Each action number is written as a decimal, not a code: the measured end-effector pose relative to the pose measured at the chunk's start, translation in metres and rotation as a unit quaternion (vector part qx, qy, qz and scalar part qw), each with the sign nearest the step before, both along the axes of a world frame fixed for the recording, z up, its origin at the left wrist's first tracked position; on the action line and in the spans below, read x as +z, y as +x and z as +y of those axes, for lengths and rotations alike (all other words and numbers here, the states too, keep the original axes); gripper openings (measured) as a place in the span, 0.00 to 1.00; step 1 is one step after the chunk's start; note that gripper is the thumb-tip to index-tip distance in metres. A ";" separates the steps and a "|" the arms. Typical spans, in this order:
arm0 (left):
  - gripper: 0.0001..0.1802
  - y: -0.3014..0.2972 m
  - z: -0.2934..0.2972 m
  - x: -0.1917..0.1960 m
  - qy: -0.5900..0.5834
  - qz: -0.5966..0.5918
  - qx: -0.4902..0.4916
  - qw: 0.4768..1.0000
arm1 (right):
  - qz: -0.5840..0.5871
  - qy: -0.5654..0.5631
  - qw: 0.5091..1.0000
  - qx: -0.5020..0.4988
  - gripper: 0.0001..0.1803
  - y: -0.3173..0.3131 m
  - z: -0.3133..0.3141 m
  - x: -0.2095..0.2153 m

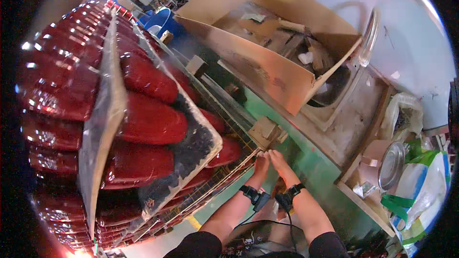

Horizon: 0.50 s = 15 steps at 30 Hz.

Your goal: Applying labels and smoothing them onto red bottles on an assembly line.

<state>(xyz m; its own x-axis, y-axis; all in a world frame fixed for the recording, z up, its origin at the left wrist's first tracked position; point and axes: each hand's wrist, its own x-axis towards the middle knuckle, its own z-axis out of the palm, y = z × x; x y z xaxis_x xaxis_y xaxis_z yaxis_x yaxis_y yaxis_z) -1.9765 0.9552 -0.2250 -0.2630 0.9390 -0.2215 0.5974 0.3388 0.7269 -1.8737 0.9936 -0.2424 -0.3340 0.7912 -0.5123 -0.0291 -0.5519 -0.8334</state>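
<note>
My left hand (261,160) and my right hand (277,158) are side by side at the corner of a wire-sided rack (239,165), fingers curled. The left is closed at the rack's edge; what the right grips, if anything, is too small to make out. Just beyond my fingers is a pale wooden block (264,133). To the left, many glossy dark red rounded pieces (152,120) lie in stacked layers. Worn boards (203,134) with pale edges stand between those layers. A dark strapped device sits on each of my wrists.
An open cardboard box (267,69) with scraps inside stands on a worn bench (354,124) ahead. At right are a metal can (385,165), a clear plastic bag (405,110) and a green, blue and white sack (420,186). A blue bucket (165,21) is far left. Green floor (318,177) lies between.
</note>
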 end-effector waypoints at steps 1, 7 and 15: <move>0.24 0.006 0.001 0.004 -0.027 0.010 -0.034 0.999 | -0.010 -0.006 1.000 0.006 0.18 0.011 -0.004 -0.010; 0.25 -0.004 -0.070 0.079 -0.208 -0.352 0.056 0.911 | 0.082 -0.124 0.986 -0.070 0.06 0.080 -0.118 0.005; 0.37 -0.104 -0.244 0.136 -0.272 -0.398 0.073 0.873 | -0.026 -0.243 0.970 0.007 0.07 0.245 -0.255 0.088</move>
